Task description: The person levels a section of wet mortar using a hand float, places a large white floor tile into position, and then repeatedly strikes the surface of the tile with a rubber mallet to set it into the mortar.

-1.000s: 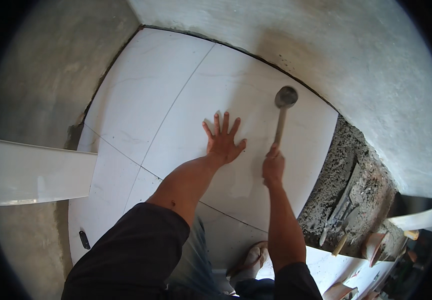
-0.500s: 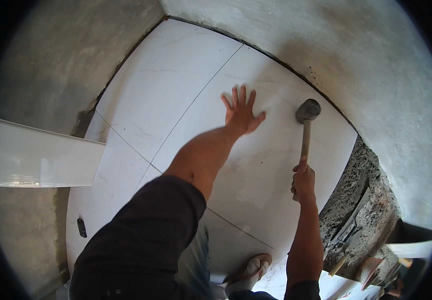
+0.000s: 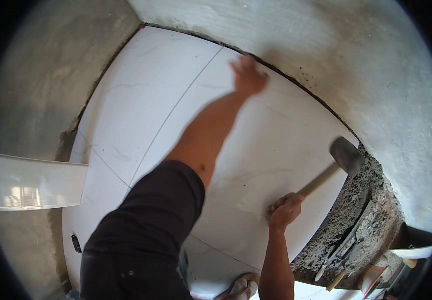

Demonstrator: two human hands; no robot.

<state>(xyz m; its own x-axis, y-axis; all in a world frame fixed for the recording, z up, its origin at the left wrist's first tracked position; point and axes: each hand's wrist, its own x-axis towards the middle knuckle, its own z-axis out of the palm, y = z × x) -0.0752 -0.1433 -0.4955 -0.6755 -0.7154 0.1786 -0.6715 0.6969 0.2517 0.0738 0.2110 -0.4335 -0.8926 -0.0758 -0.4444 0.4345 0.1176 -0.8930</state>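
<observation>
My left hand [image 3: 248, 75], blurred with its fingers apart, reaches to the far edge of a large white veined floor tile [image 3: 271, 135], beside the dark gap along the wall. My right hand [image 3: 285, 210] grips a mallet by its wooden handle [image 3: 316, 180]. The mallet's dark head [image 3: 345, 155] is over the tile's right edge, where rough grey mortar [image 3: 356, 210] is exposed. A flat trowel [image 3: 336, 255] and a wooden-handled tool [image 3: 335, 281] lie on that mortar.
Grey plastered walls [image 3: 356, 70] meet at the far corner. An upright white strip [image 3: 31, 185] stands at the left, with a small black object [image 3: 76, 243] below it. My sandalled foot [image 3: 241, 287] is at the bottom. A white piece and other items [image 3: 411, 252] sit at lower right.
My left hand has moved forward to the tile's far edge. My right hand has moved lower, and the mallet has tilted over to the right, its head now at the tile's right edge.
</observation>
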